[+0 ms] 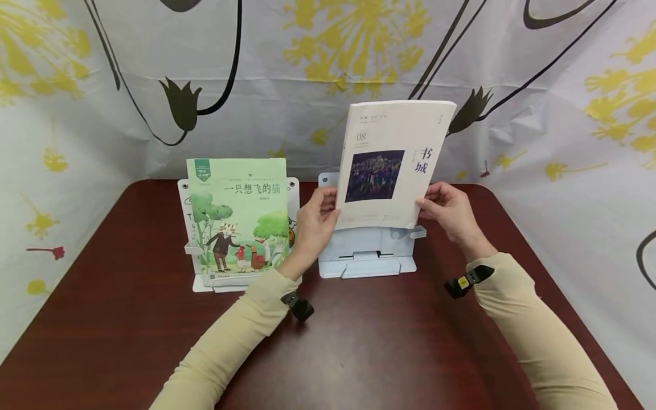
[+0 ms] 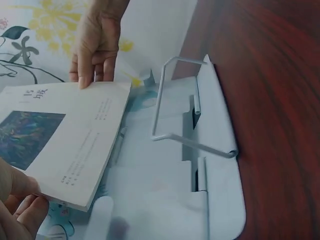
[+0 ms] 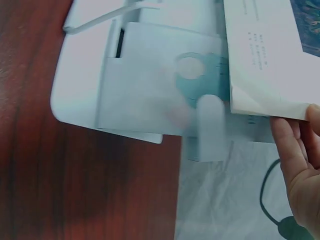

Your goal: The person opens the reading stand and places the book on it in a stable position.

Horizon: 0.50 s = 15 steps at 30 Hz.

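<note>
Both hands hold a white magazine (image 1: pixel 381 210) with a dark picture on its cover, one at each side edge near the bottom. My left hand (image 1: pixel 316 219) pinches the left edge between thumb and fingers; my right hand (image 1: pixel 451 210) pinches the right edge the same way. Behind and below the magazine stands a light-blue book stand (image 1: pixel 366 247), its upper part mostly hidden in the head view. In the left wrist view the magazine's lower edge is raised off the stand's back plate (image 2: pixel 145 185), and a wire loop (image 2: pixel 157 107) juts out from the stand's base.
To the left, a green picture book (image 1: pixel 241 210) leans on a second, white stand (image 1: pixel 294 196). Both stands sit on a dark red-brown table (image 1: pixel 128 319). A patterned white cloth (image 1: pixel 266 57) with yellow flowers hangs behind the table and along its sides.
</note>
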Each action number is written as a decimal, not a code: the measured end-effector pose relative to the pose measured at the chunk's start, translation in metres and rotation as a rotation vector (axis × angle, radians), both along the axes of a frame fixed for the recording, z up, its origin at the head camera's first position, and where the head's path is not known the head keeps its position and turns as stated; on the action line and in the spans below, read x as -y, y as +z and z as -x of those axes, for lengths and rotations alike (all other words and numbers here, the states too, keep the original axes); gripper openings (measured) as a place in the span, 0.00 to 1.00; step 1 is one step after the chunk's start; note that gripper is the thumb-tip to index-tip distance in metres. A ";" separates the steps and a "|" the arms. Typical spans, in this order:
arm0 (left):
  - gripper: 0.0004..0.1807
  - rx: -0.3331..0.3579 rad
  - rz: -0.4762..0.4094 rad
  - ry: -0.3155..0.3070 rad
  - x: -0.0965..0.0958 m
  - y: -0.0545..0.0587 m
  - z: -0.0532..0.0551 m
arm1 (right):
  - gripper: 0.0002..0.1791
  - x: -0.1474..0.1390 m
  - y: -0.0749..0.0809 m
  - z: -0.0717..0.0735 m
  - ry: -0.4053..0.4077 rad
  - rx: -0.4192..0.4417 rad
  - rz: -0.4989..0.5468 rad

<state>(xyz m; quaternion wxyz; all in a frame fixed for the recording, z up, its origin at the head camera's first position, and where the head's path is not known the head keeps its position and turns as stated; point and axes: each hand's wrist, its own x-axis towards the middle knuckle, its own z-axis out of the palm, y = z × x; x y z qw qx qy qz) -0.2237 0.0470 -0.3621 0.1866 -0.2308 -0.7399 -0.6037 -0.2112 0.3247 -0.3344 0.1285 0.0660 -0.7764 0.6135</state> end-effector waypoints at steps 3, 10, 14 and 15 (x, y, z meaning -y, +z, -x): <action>0.18 0.029 0.016 0.000 0.002 -0.005 -0.001 | 0.06 0.001 -0.006 0.001 -0.031 -0.001 -0.119; 0.21 0.076 0.070 0.005 0.006 -0.017 -0.003 | 0.10 0.001 -0.018 -0.004 -0.130 -0.025 -0.464; 0.22 0.092 0.120 0.012 0.008 -0.023 -0.005 | 0.08 0.001 -0.024 -0.010 -0.166 -0.023 -0.605; 0.22 0.098 0.137 0.013 0.008 -0.024 -0.006 | 0.08 0.001 -0.026 -0.012 -0.170 -0.018 -0.626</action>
